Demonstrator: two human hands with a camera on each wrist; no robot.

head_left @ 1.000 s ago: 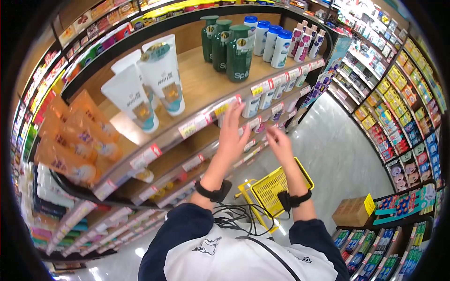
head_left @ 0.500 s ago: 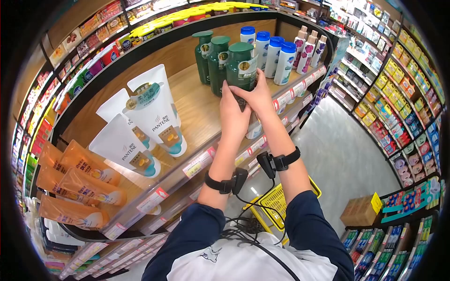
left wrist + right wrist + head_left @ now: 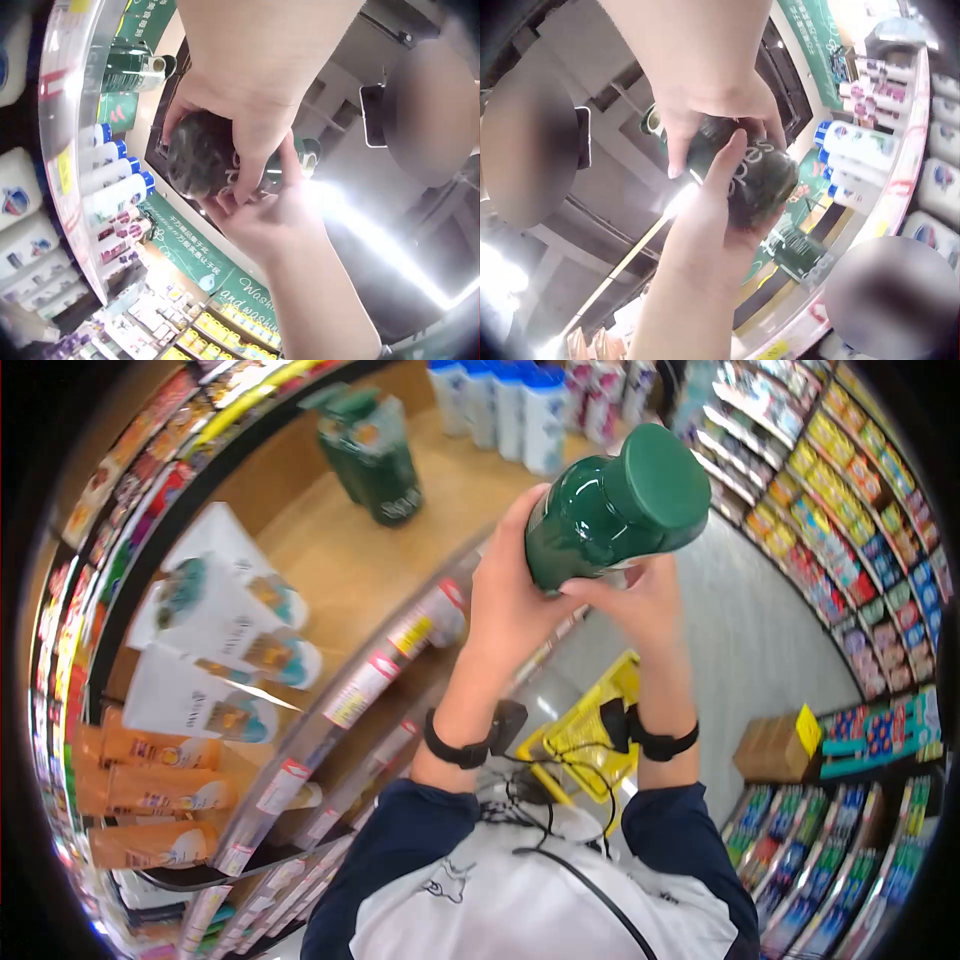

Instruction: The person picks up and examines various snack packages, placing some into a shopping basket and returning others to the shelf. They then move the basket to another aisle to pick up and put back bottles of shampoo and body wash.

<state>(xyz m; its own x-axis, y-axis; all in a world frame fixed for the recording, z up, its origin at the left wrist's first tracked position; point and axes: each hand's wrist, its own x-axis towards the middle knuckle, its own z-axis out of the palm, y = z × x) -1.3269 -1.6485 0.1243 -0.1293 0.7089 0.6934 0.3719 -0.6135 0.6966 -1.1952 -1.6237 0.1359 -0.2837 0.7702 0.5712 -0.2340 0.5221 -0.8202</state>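
Observation:
A dark green bottle (image 3: 600, 510) with a wide green cap is held up close to the head camera, off the shelf. My left hand (image 3: 510, 595) grips its body from the left, and my right hand (image 3: 640, 600) holds it from below and right. In the left wrist view the bottle's base (image 3: 199, 161) shows between the fingers of both hands. In the right wrist view the bottle (image 3: 750, 176) lies in the same two-handed grip. Two more green bottles (image 3: 375, 455) stand on the wooden shelf (image 3: 340, 570).
White and blue bottles (image 3: 510, 405) line the shelf's far end. White tubes (image 3: 215, 630) and orange tubes (image 3: 150, 790) lie further left. A yellow basket (image 3: 590, 730) sits on the floor below my arms, and a cardboard box (image 3: 770, 750) stands by the right-hand shelves.
Both hands reached up from the lower shelf edge, took the front green bottle, and have lifted it off the shelf toward the camera. The head view has tilted down.

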